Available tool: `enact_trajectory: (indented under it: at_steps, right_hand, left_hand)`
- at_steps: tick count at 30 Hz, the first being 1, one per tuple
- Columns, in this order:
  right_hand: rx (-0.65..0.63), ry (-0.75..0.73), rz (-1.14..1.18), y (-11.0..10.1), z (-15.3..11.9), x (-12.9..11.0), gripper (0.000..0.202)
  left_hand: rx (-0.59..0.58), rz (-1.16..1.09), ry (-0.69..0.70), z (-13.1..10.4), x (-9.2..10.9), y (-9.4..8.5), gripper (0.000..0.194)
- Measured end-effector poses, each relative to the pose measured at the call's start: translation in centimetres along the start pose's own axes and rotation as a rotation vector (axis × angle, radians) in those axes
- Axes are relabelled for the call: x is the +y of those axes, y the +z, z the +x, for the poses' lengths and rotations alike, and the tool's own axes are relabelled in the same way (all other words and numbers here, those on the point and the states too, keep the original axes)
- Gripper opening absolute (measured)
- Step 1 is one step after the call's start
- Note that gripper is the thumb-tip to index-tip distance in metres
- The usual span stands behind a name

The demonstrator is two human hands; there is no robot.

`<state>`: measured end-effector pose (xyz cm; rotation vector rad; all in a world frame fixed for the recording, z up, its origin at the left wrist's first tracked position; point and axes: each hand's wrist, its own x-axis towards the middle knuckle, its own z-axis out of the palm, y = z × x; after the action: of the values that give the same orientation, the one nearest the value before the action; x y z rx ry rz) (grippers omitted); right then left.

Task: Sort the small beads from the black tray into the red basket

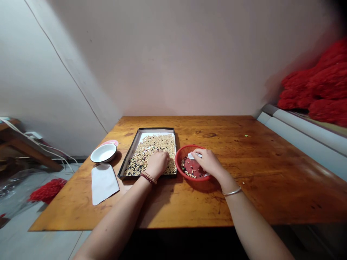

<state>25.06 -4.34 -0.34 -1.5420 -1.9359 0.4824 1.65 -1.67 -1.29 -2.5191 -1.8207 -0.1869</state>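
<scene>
A shallow black-edged tray holds a layer of pale round beans mixed with dark ones and a few coloured bits. My left hand rests over the tray's near right part with its fingers curled down among the beans; whatever they pinch is hidden. Just right of the tray stands a round red plastic basket with scattered pale and dark beans on its bottom. Over the basket's right side, my right hand grips a small white piece between thumb and fingers. Its exact kind is unclear.
Left of the tray are a white enamel bowl with a dark rim, a pink disc and a white sheet. A green speck lies on the wooden table. Red bundles are piled at right.
</scene>
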Motion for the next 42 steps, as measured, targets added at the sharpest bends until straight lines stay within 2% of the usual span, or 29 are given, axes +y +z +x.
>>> enact_trajectory:
  at_steps: [3,7,12,15,20,30,35,39,42]
  right_hand:
    - [0.012,0.018,0.058,0.0,0.0,0.0,0.032]
    - [0.035,0.039,0.097,-0.1,0.0,-0.2,0.030]
    - [0.034,0.032,0.191,0.0,0.1,-0.4,0.029]
    - [-0.021,0.043,0.277,0.2,0.0,-0.5,0.026]
    - [-0.102,0.084,0.357,0.3,-0.3,-0.7,0.029]
    - [-0.182,0.136,0.382,-0.2,-0.4,-1.9,0.029]
    - [-0.198,0.145,0.391,-0.3,-0.5,-2.3,0.027]
    - [-0.188,0.159,0.451,-0.1,-0.4,-2.1,0.028]
    - [-0.164,0.110,0.456,0.2,-0.2,-1.6,0.031]
  left_hand:
    - [0.041,-0.024,-0.013,-0.1,0.0,0.0,0.014]
    - [0.157,-0.084,0.021,-0.2,0.3,-0.6,0.014]
    - [0.332,-0.409,0.166,-0.4,1.6,-1.2,0.004]
    - [0.337,-0.558,0.297,-0.6,2.3,-0.9,0.004]
    - [0.330,-0.589,0.375,-0.7,2.7,-0.6,0.008]
    - [0.346,-0.620,0.390,-0.9,2.8,-0.7,0.008]
    - [0.392,-0.650,0.371,-0.9,2.8,-0.5,0.005]
    - [0.424,-0.617,0.366,-0.9,2.8,-0.4,0.005]
    - [0.462,-0.552,0.387,-0.9,2.8,-0.4,0.006]
